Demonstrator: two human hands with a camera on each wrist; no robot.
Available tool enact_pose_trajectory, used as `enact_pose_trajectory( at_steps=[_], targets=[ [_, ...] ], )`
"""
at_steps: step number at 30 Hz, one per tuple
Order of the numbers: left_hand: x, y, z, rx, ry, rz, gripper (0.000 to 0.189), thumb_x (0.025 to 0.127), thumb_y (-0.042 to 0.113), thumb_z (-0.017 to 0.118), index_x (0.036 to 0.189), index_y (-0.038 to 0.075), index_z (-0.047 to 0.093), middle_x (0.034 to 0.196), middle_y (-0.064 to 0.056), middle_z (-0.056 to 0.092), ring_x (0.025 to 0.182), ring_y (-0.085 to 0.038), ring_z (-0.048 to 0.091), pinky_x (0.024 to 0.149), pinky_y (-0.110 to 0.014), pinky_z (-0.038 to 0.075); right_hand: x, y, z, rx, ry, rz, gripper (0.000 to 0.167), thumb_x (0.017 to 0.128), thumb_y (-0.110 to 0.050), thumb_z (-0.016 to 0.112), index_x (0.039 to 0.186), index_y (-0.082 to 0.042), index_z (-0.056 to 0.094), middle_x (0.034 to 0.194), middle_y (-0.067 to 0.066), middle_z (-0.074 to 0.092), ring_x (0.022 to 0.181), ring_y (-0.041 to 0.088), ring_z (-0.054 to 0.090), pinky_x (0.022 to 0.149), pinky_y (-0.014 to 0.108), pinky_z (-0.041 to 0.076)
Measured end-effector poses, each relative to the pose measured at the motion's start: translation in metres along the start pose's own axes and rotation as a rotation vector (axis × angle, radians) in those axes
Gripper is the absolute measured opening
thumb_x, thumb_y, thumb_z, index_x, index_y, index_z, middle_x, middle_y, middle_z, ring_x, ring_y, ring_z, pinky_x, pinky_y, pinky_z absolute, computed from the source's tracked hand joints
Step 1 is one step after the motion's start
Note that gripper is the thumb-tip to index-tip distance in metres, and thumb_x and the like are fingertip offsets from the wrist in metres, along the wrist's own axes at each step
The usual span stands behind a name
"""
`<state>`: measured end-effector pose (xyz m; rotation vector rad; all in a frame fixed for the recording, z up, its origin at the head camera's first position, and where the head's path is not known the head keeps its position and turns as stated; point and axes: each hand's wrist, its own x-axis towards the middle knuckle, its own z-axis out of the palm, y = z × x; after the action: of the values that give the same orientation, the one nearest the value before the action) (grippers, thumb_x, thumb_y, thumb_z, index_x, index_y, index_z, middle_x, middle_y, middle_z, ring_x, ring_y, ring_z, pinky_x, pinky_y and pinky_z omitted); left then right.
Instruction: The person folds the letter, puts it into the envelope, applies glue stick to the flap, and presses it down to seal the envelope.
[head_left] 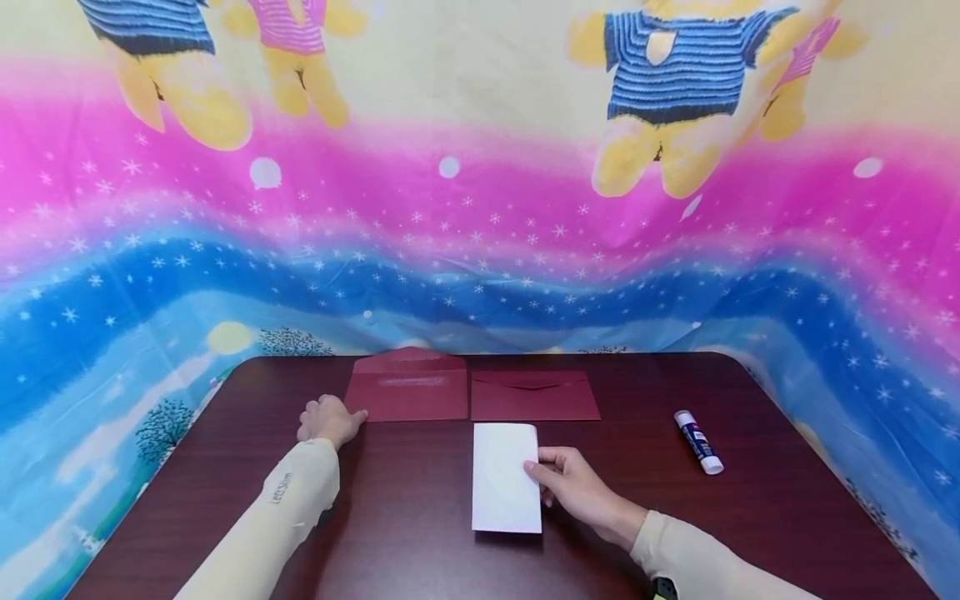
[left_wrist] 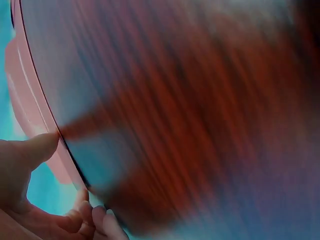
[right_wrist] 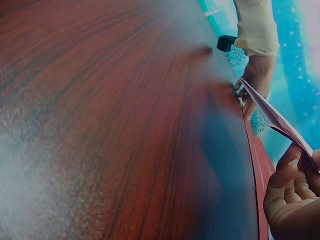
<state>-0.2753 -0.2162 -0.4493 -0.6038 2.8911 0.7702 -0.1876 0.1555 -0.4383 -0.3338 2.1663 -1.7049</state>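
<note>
Dark desk point(head_left: 405, 517): right grip point(head_left: 577, 487) pinches white card point(head_left: 502, 479); open-flapped envelope point(head_left: 408, 396) lies ahead-left of it, left grip point(head_left: 330, 419) touching, hold unclear.

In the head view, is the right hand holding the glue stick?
No, the right hand pinches the white paper, while the glue stick lies apart on the table.
</note>
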Motion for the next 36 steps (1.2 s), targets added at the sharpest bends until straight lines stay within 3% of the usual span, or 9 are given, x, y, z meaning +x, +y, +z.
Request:
enact_pose_trajectory(
  at_steps=[5, 10, 14, 16, 19, 23, 28, 33, 36],
  targets=[
    [-0.002, 0.0, -0.004, -0.079, -0.035, -0.015, 0.072, 0.094, 0.038, 0.066, 0.129, -0.019, 0.038, 0.127, -0.039, 0.047, 0.115, -0.051, 0.047, 0.096, -0.062, 0.044, -0.001, 0.001, -0.001, 0.002, 0.014, 0.002, 0.032, 0.105, -0.018, 0.052, 0.12, 0.008, 0.064, 0.088, 0.004, 0.071, 0.071, 0.008, 0.059, 0.062, 0.025, 0.048],
    [-0.002, -0.006, -0.014, -0.303, -0.034, -0.028, 0.065, 0.096, 0.026, 0.064, 0.134, -0.012, 0.028, 0.127, -0.037, 0.049, 0.119, -0.052, 0.052, 0.104, -0.063, 0.041, -0.003, 0.001, -0.002, 0.001, 0.034, 0.015, 0.032, 0.105, -0.018, 0.053, 0.119, 0.008, 0.063, 0.088, 0.003, 0.071, 0.07, 0.008, 0.058, 0.061, 0.024, 0.048],
    [0.0, -0.008, -0.017, -0.611, 0.016, 0.001, 0.046, 0.099, 0.01, 0.058, 0.127, -0.006, 0.026, 0.116, -0.033, 0.056, 0.088, -0.031, 0.073, 0.09, -0.047, 0.056, -0.004, 0.0, -0.002, -0.001, 0.03, 0.009, 0.032, 0.105, -0.018, 0.053, 0.119, 0.008, 0.064, 0.087, 0.002, 0.071, 0.07, 0.008, 0.058, 0.061, 0.024, 0.048],
    [0.001, -0.006, -0.017, -0.746, 0.044, 0.023, 0.041, 0.1, 0.004, 0.053, 0.127, -0.004, 0.023, 0.115, -0.033, 0.057, 0.072, -0.023, 0.075, 0.077, -0.039, 0.061, -0.004, -0.001, -0.001, -0.001, 0.026, 0.004, 0.032, 0.105, -0.018, 0.053, 0.118, 0.008, 0.064, 0.086, 0.002, 0.07, 0.07, 0.008, 0.058, 0.061, 0.024, 0.048],
    [0.001, -0.004, -0.019, -0.871, 0.082, 0.025, 0.039, 0.102, 0.002, 0.047, 0.13, 0.001, 0.021, 0.119, -0.029, 0.053, 0.065, -0.015, 0.072, 0.066, -0.03, 0.061, -0.004, -0.003, -0.001, -0.002, 0.016, 0.006, 0.031, 0.105, -0.019, 0.053, 0.116, 0.007, 0.064, 0.085, 0.001, 0.07, 0.07, 0.008, 0.058, 0.061, 0.025, 0.048],
    [-0.003, -0.002, -0.02, -0.949, 0.092, 0.013, 0.047, 0.101, 0.004, 0.047, 0.137, 0.005, 0.018, 0.124, -0.023, 0.047, 0.063, -0.008, 0.067, 0.061, -0.022, 0.058, -0.005, -0.006, 0.0, -0.005, 0.013, 0.02, 0.031, 0.105, -0.02, 0.054, 0.116, 0.006, 0.065, 0.087, 0.002, 0.072, 0.072, 0.009, 0.059, 0.062, 0.024, 0.048],
    [-0.009, 0.003, -0.019, -1.034, 0.067, 0.011, 0.067, 0.094, 0.0, 0.055, 0.147, 0.005, 0.014, 0.129, -0.021, 0.047, 0.067, -0.003, 0.063, 0.064, -0.019, 0.058, -0.005, -0.007, -0.001, -0.004, 0.012, 0.01, 0.032, 0.105, -0.021, 0.054, 0.118, 0.006, 0.065, 0.09, 0.004, 0.073, 0.073, 0.009, 0.06, 0.063, 0.025, 0.049],
    [-0.016, 0.007, -0.018, -1.03, 0.045, -0.013, 0.055, 0.097, 0.006, 0.061, 0.145, -0.007, 0.038, 0.109, -0.01, 0.06, 0.066, 0.001, 0.063, 0.072, -0.02, 0.059, -0.006, -0.005, -0.002, -0.011, 0.007, 0.007, 0.033, 0.105, -0.021, 0.054, 0.118, 0.006, 0.064, 0.089, 0.0, 0.073, 0.073, 0.007, 0.061, 0.063, 0.024, 0.049],
    [-0.019, 0.008, -0.017, -1.014, 0.041, -0.005, 0.045, 0.101, 0.012, 0.058, 0.14, -0.009, 0.047, 0.099, -0.007, 0.063, 0.064, 0.001, 0.064, 0.07, -0.019, 0.059, -0.005, -0.006, -0.001, -0.012, 0.004, 0.017, 0.032, 0.105, -0.021, 0.054, 0.119, 0.006, 0.064, 0.09, 0.0, 0.073, 0.073, 0.007, 0.061, 0.064, 0.025, 0.049]
  ],
)
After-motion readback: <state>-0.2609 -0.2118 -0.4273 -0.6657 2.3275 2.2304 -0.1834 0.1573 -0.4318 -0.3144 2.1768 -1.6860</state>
